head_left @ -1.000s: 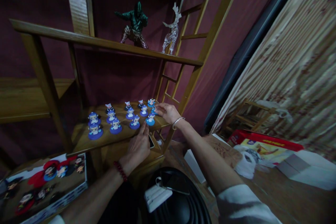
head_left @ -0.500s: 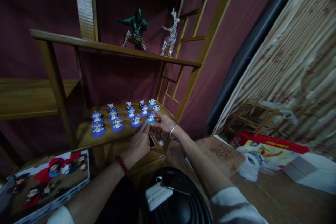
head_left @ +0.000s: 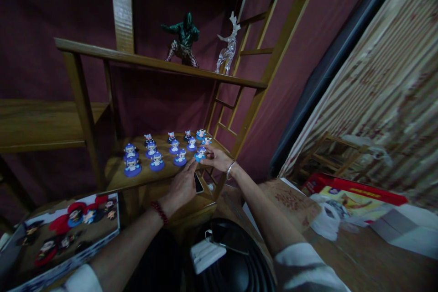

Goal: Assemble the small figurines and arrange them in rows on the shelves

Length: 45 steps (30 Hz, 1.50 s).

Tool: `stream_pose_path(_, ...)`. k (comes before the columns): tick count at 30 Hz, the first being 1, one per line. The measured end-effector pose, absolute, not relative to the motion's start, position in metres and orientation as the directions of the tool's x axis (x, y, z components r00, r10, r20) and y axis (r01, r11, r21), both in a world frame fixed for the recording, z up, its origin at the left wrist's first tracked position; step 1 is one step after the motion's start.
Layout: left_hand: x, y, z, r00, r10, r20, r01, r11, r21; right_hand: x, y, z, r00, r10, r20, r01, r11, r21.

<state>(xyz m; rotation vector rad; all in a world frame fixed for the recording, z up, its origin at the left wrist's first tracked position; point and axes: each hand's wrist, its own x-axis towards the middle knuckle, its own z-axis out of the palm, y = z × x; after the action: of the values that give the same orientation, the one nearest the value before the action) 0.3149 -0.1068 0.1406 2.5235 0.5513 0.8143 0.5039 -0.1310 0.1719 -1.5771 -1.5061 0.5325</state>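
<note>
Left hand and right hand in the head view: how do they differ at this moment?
The left hand wears a red bead bracelet, while the right hand wears a silver bangle. The right hand's fingers touch a blue-based figurine; the left hand lies lower, beside a phone. Both hands are bare and reach over the same wooden shelf.

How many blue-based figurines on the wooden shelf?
13 blue-based figurines, all on the wooden shelf, in five slanting rows: 2, 3, 3, 3 and 2 from the left. The right hand is at the fourth row's front figurine. The hand could hide another.
</note>
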Motion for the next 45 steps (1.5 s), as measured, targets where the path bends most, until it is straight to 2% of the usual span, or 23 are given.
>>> stream_pose_path(8, 0.313, -0.111, 0.137, 0.76, 0.495, 0.42, 0.267, -0.828, 0.493, 0.501, -0.136, 0.168, 0.225, 0.922, 0.315, 0.591, 0.128, -0.797)
stream_pose_path(14, 0.304, -0.12, 0.13, 0.779, 0.492, 0.39, 0.301, -0.838, 0.456, 0.49, -0.151, 0.159, 0.292, 0.856, 0.427, 0.589, 0.191, -0.785)
stream_pose_path(20, 0.29, -0.121, 0.118, 0.784, 0.448, 0.43, 0.271, -0.87, 0.413, 0.467, -0.16, 0.146, 0.505, 0.674, 0.54, 0.585, 0.192, -0.788)
stream_pose_path(24, 0.276, -0.124, 0.117, 0.781, 0.406, 0.474, 0.236, -0.895, 0.378, 0.442, -0.17, 0.14, 0.671, 0.496, 0.551, 0.543, 0.177, -0.821)
stream_pose_path(27, 0.265, -0.128, 0.117, 0.763, 0.395, 0.512, 0.23, -0.906, 0.356, 0.417, -0.179, 0.132, 0.717, 0.427, 0.551, 0.524, 0.191, -0.83)
stream_pose_path(31, 0.25, -0.128, 0.114, 0.754, 0.378, 0.537, 0.229, -0.918, 0.325, 0.376, -0.185, 0.109, 0.716, 0.464, 0.522, 0.476, 0.224, -0.851)
stream_pose_path(35, 0.228, -0.122, 0.108, 0.76, 0.394, 0.516, 0.247, -0.91, 0.332, 0.332, -0.182, 0.08, 0.682, 0.576, 0.452, 0.429, 0.186, -0.884)
stream_pose_path(40, 0.191, -0.114, 0.098, 0.752, 0.539, 0.38, 0.394, -0.829, 0.396, 0.281, -0.171, 0.048, 0.611, 0.677, 0.41, 0.452, 0.128, -0.883)
stream_pose_path(45, 0.148, -0.101, 0.081, 0.726, 0.647, 0.234, 0.531, -0.743, 0.407, 0.237, -0.157, 0.026, 0.522, 0.76, 0.386, 0.457, 0.133, -0.88)
